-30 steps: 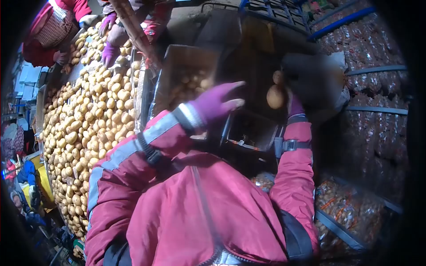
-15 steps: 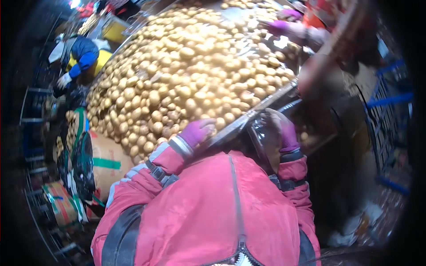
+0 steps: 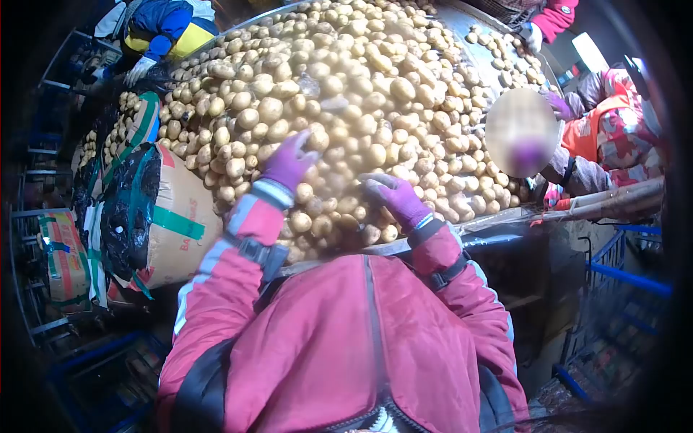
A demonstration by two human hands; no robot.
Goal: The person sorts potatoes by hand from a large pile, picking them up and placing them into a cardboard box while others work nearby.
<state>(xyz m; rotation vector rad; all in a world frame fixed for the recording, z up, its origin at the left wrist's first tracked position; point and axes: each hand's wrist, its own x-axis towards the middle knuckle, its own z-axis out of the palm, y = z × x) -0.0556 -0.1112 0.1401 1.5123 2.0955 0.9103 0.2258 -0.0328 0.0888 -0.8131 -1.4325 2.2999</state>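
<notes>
A broad heap of round, pale-yellow potatoes [image 3: 274, 108] covers the metal table. My left hand [image 3: 290, 160], in a purple glove, is over the near-left part of the heap, fingers apart and pointing up and right, with nothing visible in it. To its right my right hand [image 3: 397, 198], gloved in purple with greyish fingertips, reaches left over the potatoes. Its fingers are spread, and no potato shows in its grasp. Small potatoes lie between my two hands.
Left of the table stands a cardboard box [image 3: 180, 216] with green tape and black plastic. A co-worker in blue [image 3: 166, 29] is at the top left, another in orange [image 3: 599, 130] at the right. A third person's gloved hand [image 3: 533, 36] is at the top right.
The view has turned and shifted. My left hand has moved further over the heap; my right hand has gone from beyond the table edge onto the potatoes.
</notes>
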